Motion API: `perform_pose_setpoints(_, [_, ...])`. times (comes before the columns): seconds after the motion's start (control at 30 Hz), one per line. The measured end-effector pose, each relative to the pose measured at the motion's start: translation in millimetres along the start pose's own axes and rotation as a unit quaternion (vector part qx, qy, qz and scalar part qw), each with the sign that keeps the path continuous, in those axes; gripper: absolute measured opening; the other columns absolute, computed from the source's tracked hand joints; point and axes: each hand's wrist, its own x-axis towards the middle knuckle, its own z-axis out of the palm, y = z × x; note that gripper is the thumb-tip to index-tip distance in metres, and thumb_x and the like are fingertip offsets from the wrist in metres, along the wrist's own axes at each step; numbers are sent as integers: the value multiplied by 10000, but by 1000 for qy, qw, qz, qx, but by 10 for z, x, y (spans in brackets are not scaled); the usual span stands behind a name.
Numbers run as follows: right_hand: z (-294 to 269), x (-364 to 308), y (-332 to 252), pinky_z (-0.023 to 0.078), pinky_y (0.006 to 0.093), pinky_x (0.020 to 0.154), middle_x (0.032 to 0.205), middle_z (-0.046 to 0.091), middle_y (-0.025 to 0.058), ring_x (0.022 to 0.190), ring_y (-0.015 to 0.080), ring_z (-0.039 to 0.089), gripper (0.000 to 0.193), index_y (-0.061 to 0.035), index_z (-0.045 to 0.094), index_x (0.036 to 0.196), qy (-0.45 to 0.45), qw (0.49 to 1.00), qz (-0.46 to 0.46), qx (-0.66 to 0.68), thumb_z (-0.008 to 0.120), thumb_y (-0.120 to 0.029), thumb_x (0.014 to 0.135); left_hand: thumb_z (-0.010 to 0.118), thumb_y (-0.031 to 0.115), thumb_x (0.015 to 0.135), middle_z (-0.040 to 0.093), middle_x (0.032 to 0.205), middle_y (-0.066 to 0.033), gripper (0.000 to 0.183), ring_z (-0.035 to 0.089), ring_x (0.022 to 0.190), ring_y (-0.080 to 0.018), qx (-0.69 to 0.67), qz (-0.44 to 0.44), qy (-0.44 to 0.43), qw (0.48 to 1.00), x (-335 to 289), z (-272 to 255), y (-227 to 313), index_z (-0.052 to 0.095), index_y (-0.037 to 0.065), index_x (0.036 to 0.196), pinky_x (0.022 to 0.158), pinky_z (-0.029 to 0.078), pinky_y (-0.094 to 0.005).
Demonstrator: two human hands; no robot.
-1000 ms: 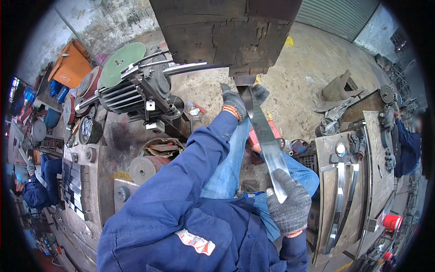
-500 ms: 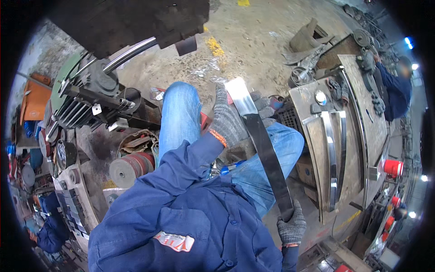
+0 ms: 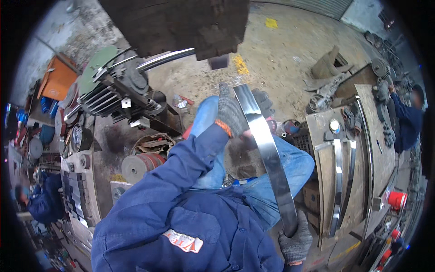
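Note:
A long, flat, slightly curved metal bar (image 3: 268, 154) slants across my lap, its polished face catching light along much of its length. My left hand (image 3: 231, 111), in a grey knitted glove with an orange cuff, holds the bar near its far end. The fingers of that hand pass beneath the bar and show on its other side, while the thumb side lies along the left edge. Lower right, my right hand (image 3: 296, 240), gloved alike, is closed around the bar's near end. Part of its grip is hidden by the bar.
Left stands a machine with a green disc (image 3: 100, 63) and a finned motor. Grinding wheels (image 3: 136, 168) lie below it. On the right bench (image 3: 324, 190) rest similar curved metal strips (image 3: 337, 181) and gloves. A dark panel (image 3: 176, 27) juts in ahead. Other people work at both sides.
The bar has turned slightly, so bright reflection now covers more of its face. Both hands keep their hold on it. The whole view has shifted, with surroundings appearing farther right and mostly lower.

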Motion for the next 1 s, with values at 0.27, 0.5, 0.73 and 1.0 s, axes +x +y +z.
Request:
perform_pose_setpoints(0.27, [-430, 273, -888, 588, 417, 866, 1082, 717, 201, 1011, 306, 738, 712, -27, 620, 1345, -39, 961, -181, 208, 883, -232, 716, 377, 977, 777, 484, 1458, -348, 1191, 473, 1323, -568, 20, 67, 81, 994, 206, -483, 1328, 416, 20, 1485, 1120, 353, -721])
perform_pose_setpoints(0.5, [-478, 344, -1281, 590, 409, 801, 1031, 718, 175, 909, 315, 739, 566, -83, 674, 1259, -29, 963, -218, 156, 847, -274, 755, 339, 953, 814, 555, 1375, -358, 1133, 561, 1239, -544, 55, 105, 74, 990, 383, -284, 1307, 472, 25, 1451, 1100, 425, -660])
perform_pose_setpoints(0.73, [-492, 357, -1285, 559, 389, 868, 1066, 725, 150, 971, 317, 713, 557, -77, 692, 1259, -43, 967, -227, 108, 862, -161, 735, 355, 941, 821, 644, 1281, -311, 1072, 642, 1122, -504, 74, 154, 161, 972, 397, -65, 1220, 587, 38, 1350, 1042, 481, -642])
perform_pose_setpoints(1.0, [-352, 591, -1443, 548, 395, 772, 987, 730, 137, 871, 299, 703, 428, -90, 738, 1161, -17, 972, -228, 48, 823, -177, 751, 215, 855, 936, 570, 1277, -393, 1089, 595, 1179, -561, 145, 242, 137, 950, 533, -277, 1335, 381, -85, 1461, 1035, 515, -650])
